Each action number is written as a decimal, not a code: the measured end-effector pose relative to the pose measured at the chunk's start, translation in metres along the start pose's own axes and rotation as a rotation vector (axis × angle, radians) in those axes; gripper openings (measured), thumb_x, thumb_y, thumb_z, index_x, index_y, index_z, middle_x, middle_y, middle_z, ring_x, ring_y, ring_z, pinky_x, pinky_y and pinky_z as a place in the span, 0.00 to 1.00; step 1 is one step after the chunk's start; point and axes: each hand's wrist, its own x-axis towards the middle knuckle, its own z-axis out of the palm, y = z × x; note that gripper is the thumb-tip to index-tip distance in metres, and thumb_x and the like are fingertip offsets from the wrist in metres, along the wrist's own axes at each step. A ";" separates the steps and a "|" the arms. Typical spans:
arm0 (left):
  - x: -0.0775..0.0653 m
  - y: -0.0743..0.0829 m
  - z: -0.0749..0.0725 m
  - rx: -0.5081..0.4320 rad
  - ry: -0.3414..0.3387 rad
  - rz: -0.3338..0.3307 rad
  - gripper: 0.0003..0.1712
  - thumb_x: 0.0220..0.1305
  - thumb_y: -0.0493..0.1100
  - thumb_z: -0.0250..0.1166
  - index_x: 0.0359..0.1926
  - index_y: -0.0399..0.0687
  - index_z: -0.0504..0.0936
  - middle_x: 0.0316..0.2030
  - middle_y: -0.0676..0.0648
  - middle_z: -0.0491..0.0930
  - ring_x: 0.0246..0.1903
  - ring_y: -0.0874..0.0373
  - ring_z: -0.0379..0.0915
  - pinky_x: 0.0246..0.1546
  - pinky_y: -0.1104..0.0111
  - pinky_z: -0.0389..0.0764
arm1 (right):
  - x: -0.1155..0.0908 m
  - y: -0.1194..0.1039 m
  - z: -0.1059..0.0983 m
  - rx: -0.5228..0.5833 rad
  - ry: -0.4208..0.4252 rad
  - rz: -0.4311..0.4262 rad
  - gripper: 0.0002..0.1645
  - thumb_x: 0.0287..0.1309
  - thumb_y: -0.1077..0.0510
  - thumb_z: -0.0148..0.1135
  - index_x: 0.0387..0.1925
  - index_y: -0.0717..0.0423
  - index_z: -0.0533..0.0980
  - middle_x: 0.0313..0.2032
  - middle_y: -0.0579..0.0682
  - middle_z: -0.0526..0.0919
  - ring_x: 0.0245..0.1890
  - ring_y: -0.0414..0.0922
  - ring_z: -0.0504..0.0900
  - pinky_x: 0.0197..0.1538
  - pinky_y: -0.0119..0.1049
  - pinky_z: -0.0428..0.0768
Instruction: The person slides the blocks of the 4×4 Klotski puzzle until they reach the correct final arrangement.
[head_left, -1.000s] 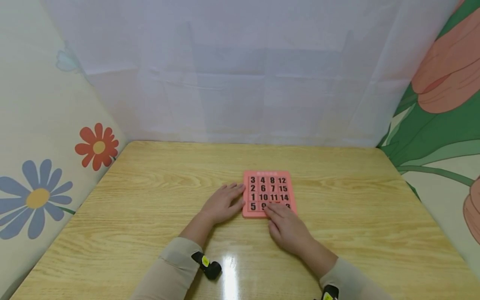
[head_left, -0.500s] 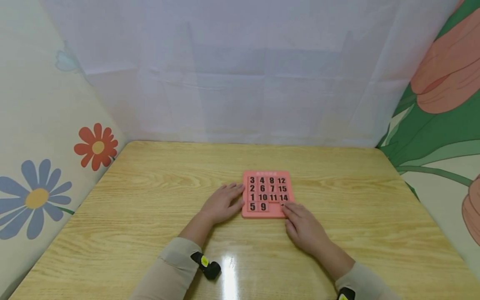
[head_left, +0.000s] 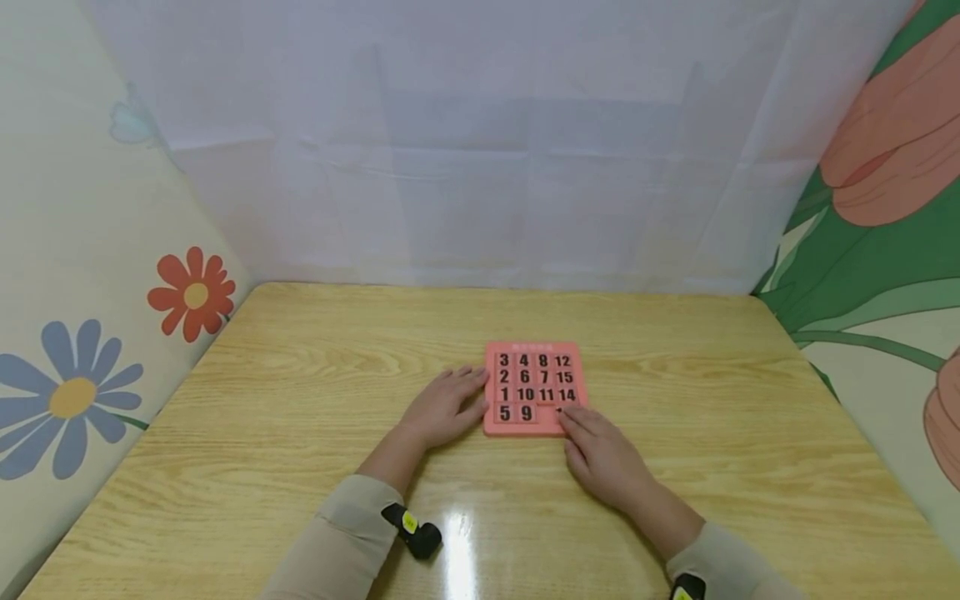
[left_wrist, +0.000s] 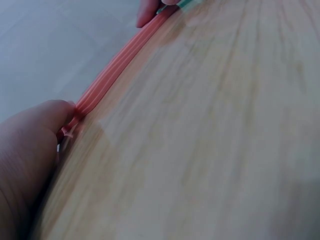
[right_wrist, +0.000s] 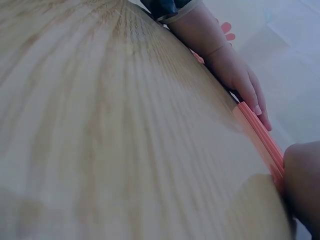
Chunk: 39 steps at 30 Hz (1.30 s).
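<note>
A pink sliding number puzzle lies flat on the table, its black-numbered tiles in rows. The bottom row shows 5 and 9, then a bare slot, then a tile mostly covered by fingers. My left hand rests against the puzzle's left edge with relaxed fingers; its thumb touches the lower corner in the left wrist view. With nearly straight fingertips my right hand presses on the bottom-right tile. In the right wrist view the puzzle's side runs between both hands; the tiles are hidden there.
The wood-grain table reaches back to a white cloth. Flower-printed panels stand at left and right. A black wrist camera is strapped to the left sleeve.
My right hand has moved right from the middle of the bottom row to its right end, then slightly back left. The bare slot beside 9 has come into sight. My left hand stays put.
</note>
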 end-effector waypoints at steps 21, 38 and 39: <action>0.000 -0.001 0.000 -0.008 -0.004 0.001 0.34 0.73 0.57 0.51 0.73 0.46 0.62 0.72 0.46 0.64 0.74 0.46 0.54 0.77 0.52 0.51 | 0.008 -0.014 0.005 0.018 -0.021 -0.040 0.27 0.67 0.52 0.56 0.62 0.62 0.74 0.65 0.57 0.75 0.66 0.55 0.72 0.71 0.50 0.68; 0.000 0.001 -0.001 -0.016 -0.015 -0.011 0.34 0.73 0.57 0.51 0.73 0.46 0.62 0.72 0.46 0.63 0.74 0.46 0.54 0.78 0.53 0.50 | 0.013 -0.013 0.004 0.028 0.016 -0.009 0.26 0.67 0.53 0.55 0.61 0.64 0.75 0.63 0.59 0.76 0.65 0.56 0.73 0.71 0.51 0.68; 0.000 0.001 -0.001 -0.016 -0.015 -0.011 0.34 0.73 0.57 0.51 0.73 0.46 0.62 0.72 0.46 0.63 0.74 0.46 0.54 0.78 0.53 0.50 | 0.013 -0.013 0.004 0.027 0.019 -0.004 0.26 0.67 0.53 0.55 0.60 0.64 0.75 0.63 0.59 0.76 0.65 0.56 0.73 0.71 0.51 0.68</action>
